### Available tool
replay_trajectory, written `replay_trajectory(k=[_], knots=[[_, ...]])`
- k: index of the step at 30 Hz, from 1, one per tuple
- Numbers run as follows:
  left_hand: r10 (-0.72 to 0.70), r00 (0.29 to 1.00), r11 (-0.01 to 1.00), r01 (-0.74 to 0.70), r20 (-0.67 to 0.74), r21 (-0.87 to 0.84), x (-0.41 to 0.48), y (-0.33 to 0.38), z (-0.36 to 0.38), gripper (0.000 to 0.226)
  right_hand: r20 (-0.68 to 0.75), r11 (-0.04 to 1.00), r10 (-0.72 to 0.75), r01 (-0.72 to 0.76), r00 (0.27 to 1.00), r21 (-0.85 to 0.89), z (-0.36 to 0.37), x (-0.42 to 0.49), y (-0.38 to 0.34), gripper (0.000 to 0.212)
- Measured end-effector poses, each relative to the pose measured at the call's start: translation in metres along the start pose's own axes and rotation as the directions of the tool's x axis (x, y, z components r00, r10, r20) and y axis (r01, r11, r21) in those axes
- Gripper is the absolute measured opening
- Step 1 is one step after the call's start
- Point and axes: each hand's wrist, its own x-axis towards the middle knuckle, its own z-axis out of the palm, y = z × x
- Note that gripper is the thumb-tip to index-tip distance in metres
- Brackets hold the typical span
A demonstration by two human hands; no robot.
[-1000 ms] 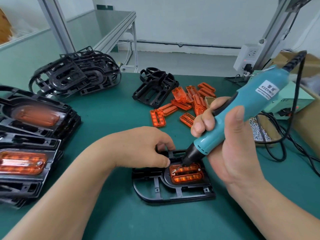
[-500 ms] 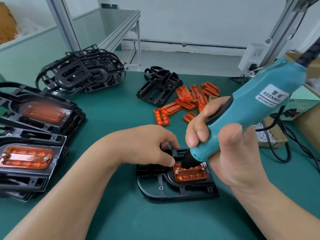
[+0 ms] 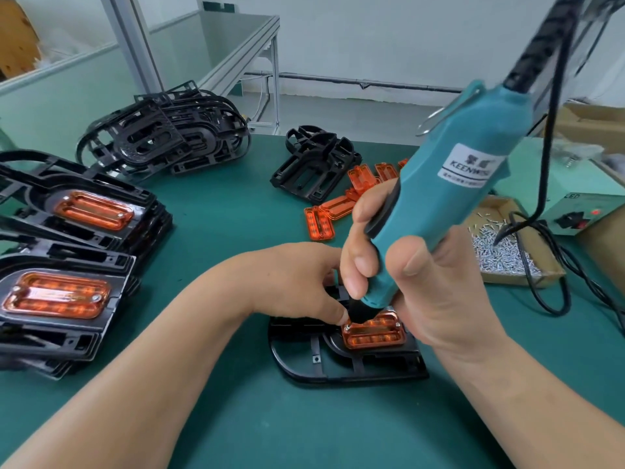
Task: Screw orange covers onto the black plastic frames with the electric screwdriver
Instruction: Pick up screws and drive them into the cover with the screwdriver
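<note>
The black frame (image 3: 338, 367) lies flat on the green mat (image 3: 304, 434), nearest the person, with the orange cover (image 3: 373, 335) seated in its recess. One screw (image 3: 397, 323) shows at the cover's two o'clock corner. The frame is held down by the left hand (image 3: 297, 282), fingers curled onto its far part and the thumb tip pressed just beside the bit. The electric screwdriver (image 3: 456, 198) is gripped in the right hand (image 3: 422, 282), all fingers wrapped round the barrel, its nose set on the cover's ten o'clock corner. The bit and any screw under it are hidden.

Several risks are judged from this. The barrel is tilted toward one o'clock, so the screw could be driven crooked or the bit could cam out. A slipping bit would strike the thumb or score the cover. Overdriving could crack the thin orange plastic.

At three o'clock the cable (image 3: 548, 292) is looped across the screw box (image 3: 507, 252), and a tug might scatter screws. Loose covers (image 3: 319, 223) lie at twelve o'clock. Finished stacks (image 3: 61, 296) sit at nine o'clock.
</note>
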Motion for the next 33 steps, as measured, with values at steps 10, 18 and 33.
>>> replay_trajectory(k=[10, 18, 33], knots=[[0.003, 1.0, 0.999, -0.002, 0.016, -0.05, 0.0, 0.001, 0.002, 0.04, 0.066, 0.995, 0.101, -0.101, 0.993, -0.003, -0.002, 0.008, 0.005, 0.043], [-0.028, 0.999, 0.996, 0.03, 0.024, -0.085, 0.0, 0.001, 0.002, 0.022, 0.079, 0.993, 0.116, -0.118, 0.99, 0.018, -0.009, 0.01, 0.008, 0.04], [-0.059, 0.998, 0.998, 0.059, -0.008, 0.024, 0.001, -0.004, 0.001, 0.028, -0.053, 0.981, -0.148, 0.153, 0.988, 0.119, -0.017, 0.009, -0.014, 0.06]])
